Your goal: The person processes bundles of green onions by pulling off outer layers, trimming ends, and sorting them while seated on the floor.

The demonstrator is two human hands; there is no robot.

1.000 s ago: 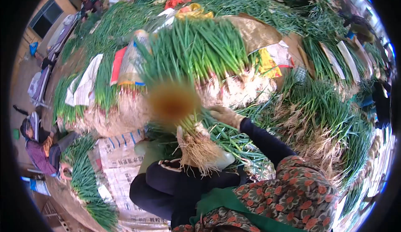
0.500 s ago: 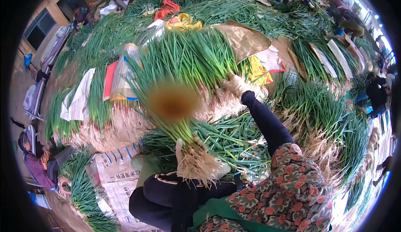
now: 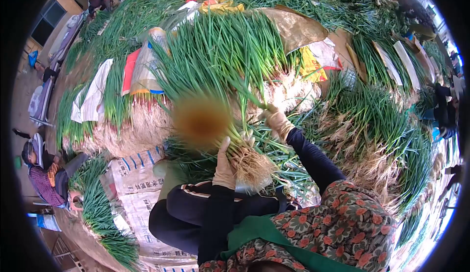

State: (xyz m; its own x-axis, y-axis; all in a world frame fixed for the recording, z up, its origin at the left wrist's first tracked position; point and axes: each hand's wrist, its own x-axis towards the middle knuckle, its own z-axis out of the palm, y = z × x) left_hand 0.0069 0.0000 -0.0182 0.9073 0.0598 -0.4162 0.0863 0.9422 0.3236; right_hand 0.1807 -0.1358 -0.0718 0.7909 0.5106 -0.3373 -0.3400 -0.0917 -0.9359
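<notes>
My left hand (image 3: 225, 168), in a pale glove, is closed around a bunch of scallions (image 3: 252, 166) above my lap. The bunch's stringy roots hang toward me and its green leaves point away. To the right and a little farther off, my gloved right hand (image 3: 277, 122) is closed on a green scallion stalk (image 3: 254, 98) that slants up to the left. Beyond both hands stands a dense row of scallions (image 3: 220, 51), roots facing me. A blurred brown spot hides part of the held bunch's leaves.
Loose scallions (image 3: 289, 157) lie under my right forearm. Another rooty pile (image 3: 372, 120) stands at right. Printed sacks (image 3: 142, 198) cover the ground at left. A brown sheet (image 3: 296, 29) and a yellow bag (image 3: 311, 64) lie among the rows. A person (image 3: 44, 174) sits far left.
My right hand has come away from the standing row toward me, now with a stalk in it. My left hand has risen slightly with its bunch. The view has shifted a little.
</notes>
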